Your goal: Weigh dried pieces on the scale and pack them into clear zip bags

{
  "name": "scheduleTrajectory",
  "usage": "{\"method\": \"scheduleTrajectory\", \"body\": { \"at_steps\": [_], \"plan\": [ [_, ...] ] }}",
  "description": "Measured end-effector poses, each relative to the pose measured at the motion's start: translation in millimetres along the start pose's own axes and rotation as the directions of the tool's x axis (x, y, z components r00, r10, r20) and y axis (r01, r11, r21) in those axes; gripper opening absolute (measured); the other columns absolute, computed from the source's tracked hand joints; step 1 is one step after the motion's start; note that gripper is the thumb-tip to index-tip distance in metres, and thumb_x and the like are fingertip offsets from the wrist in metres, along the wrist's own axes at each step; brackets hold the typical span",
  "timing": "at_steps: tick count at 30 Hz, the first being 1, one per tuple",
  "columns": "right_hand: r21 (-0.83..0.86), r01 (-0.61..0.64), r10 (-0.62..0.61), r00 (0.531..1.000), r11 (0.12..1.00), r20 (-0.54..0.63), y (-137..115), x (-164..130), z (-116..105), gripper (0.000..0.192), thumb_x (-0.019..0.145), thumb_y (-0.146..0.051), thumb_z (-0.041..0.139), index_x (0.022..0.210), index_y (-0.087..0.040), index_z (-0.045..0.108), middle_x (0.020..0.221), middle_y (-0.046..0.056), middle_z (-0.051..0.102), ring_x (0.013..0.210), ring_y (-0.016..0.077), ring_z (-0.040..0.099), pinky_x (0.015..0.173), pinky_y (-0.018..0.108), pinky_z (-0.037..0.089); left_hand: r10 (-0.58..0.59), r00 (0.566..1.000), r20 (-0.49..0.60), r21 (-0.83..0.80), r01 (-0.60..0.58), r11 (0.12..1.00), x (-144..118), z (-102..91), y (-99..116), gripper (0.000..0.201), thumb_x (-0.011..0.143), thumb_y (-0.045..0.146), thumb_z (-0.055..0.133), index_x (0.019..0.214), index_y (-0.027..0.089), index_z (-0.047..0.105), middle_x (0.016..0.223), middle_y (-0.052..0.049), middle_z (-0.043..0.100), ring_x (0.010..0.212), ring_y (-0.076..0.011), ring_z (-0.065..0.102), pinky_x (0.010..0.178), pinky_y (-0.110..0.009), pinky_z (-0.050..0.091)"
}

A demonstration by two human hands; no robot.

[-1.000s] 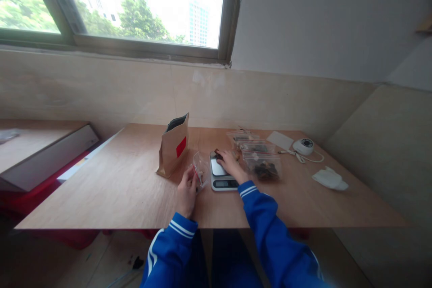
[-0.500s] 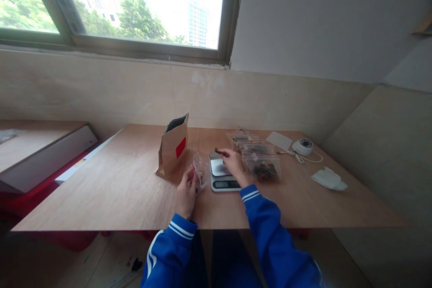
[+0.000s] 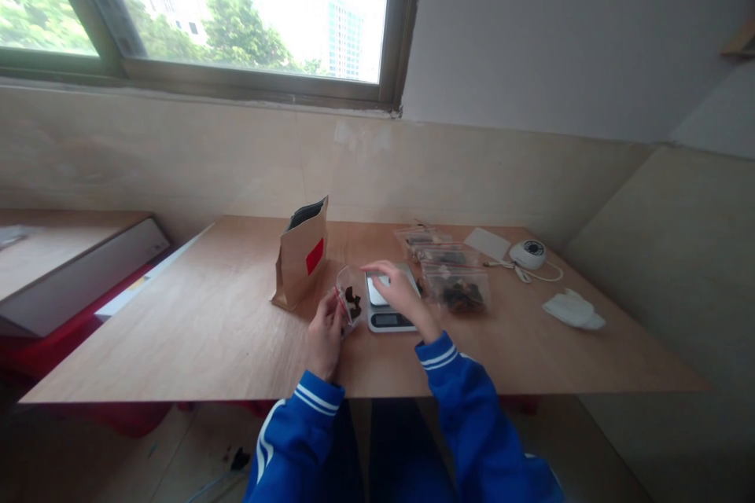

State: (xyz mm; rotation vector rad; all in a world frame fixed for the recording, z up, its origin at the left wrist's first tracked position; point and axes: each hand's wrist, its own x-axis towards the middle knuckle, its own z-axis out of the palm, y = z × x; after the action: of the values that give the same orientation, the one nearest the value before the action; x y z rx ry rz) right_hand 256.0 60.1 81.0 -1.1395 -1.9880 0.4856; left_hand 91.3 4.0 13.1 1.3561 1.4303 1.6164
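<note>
Your left hand (image 3: 325, 330) is above the near half of the table (image 3: 177, 346), a little left of the middle of the near edge. Its thumb and fingers pinch the red-striped rim of a small clear bag (image 3: 347, 314), which leans with its mouth toward your right. Dark dried pieces (image 3: 354, 302) show inside that bag. Your right hand (image 3: 396, 288) hangs over the digital scale (image 3: 381, 321), palm down, thumb and forefinger stretched toward the clear bag and slightly parted; the fingers behind them are hard to make out. The scale sits just beside the clear bag, on its right, with its display facing the near edge.

To the left, between your hands and the far edge, a brown paper pouch (image 3: 300, 263) stands upright, its top gaping and a red label on its side. To the right of the scale, three filled zip bags lie in a line running toward the far edge: the front zip bag (image 3: 463, 295), the middle zip bag (image 3: 445, 255) and the rear zip bag (image 3: 420, 237). Near the far right corner are a white card (image 3: 487, 243) and a white dome camera (image 3: 527, 254) with its cable. A crumpled white tissue (image 3: 573, 309) lies toward the right edge.
</note>
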Motion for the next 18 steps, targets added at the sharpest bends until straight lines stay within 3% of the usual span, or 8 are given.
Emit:
{"method": "scheduleTrajectory", "body": {
  "at_steps": [3, 7, 9, 12, 15, 18],
  "plan": [
    [-0.312, -0.168, 0.150, 0.985, 0.935, -0.080, 34.8, -6.3, -3.3, 0.029, 0.085, -0.007, 0.048, 0.103, -0.016, 0.069, 0.106, 0.011, 0.067, 0.105, 0.0223, 0.058, 0.096, 0.036, 0.043, -0.014, 1.000, 0.010, 0.005, 0.014, 1.000, -0.2, 0.3, -1.3, 0.040, 0.087, 0.046, 0.053, 0.117, 0.019, 0.058, 0.109, -0.009, 0.070, 0.095, -0.0200, 0.069, 0.081, -0.033, 0.055],
    [-0.396, -0.235, 0.212, 0.972, 0.888, -0.103, 55.1, -15.0, -4.1, 0.021, 0.086, -0.013, 0.054, 0.098, -0.018, 0.070, 0.102, 0.013, 0.067, 0.103, 0.0272, 0.057, 0.093, 0.042, 0.040, -0.030, 0.999, 0.019, 0.010, 0.029, 1.000, -0.1, 0.4, -1.8, 0.040, 0.088, 0.045, 0.052, 0.118, 0.020, 0.058, 0.109, -0.009, 0.071, 0.094, -0.0192, 0.069, 0.081, -0.032, 0.056],
    [-0.384, -0.235, 0.197, 0.971, 0.893, -0.138, 46.8, -13.4, -3.3, 0.019, 0.088, -0.019, 0.055, 0.099, -0.019, 0.070, 0.101, 0.012, 0.067, 0.103, 0.0276, 0.056, 0.094, 0.042, 0.038, -0.036, 0.999, 0.016, -0.001, 0.036, 0.999, -0.1, 0.5, -1.0, 0.041, 0.088, 0.046, 0.052, 0.118, 0.020, 0.057, 0.109, -0.009, 0.071, 0.093, -0.0191, 0.069, 0.078, -0.031, 0.056],
    [-0.227, -0.146, 0.104, 0.976, 0.963, -0.189, 18.5, -4.4, -0.3, 0.022, 0.090, -0.027, 0.053, 0.105, -0.021, 0.068, 0.101, 0.008, 0.069, 0.100, 0.0236, 0.058, 0.092, 0.038, 0.040, -0.047, 0.999, 0.024, -0.026, 0.048, 0.999, -0.2, 0.5, 0.4, 0.043, 0.087, 0.048, 0.053, 0.118, 0.019, 0.057, 0.109, -0.009, 0.071, 0.092, -0.0194, 0.070, 0.077, -0.031, 0.057],
    [-0.112, -0.006, -0.004, 0.996, 0.994, -0.094, -6.0, 2.5, 4.1, 0.027, 0.091, -0.035, 0.054, 0.113, -0.025, 0.066, 0.109, 0.006, 0.067, 0.106, 0.0225, 0.056, 0.096, 0.038, 0.039, -0.054, 0.998, 0.044, -0.051, 0.056, 0.997, -0.6, 0.3, 0.8, 0.045, 0.086, 0.049, 0.053, 0.119, 0.018, 0.056, 0.108, -0.010, 0.071, 0.094, -0.0206, 0.069, 0.077, -0.032, 0.057],
    [-0.130, 0.030, -0.034, 0.999, 0.991, -0.026, -0.4, -1.5, 4.6, 0.030, 0.092, -0.035, 0.052, 0.118, -0.026, 0.064, 0.115, 0.007, 0.063, 0.112, 0.0233, 0.051, 0.099, 0.040, 0.039, -0.036, 0.999, 0.023, -0.039, 0.037, 0.999, -0.8, -0.3, 0.3, 0.044, 0.087, 0.048, 0.053, 0.119, 0.018, 0.056, 0.112, -0.011, 0.069, 0.098, -0.0215, 0.068, 0.078, -0.033, 0.057]
  ]
}}
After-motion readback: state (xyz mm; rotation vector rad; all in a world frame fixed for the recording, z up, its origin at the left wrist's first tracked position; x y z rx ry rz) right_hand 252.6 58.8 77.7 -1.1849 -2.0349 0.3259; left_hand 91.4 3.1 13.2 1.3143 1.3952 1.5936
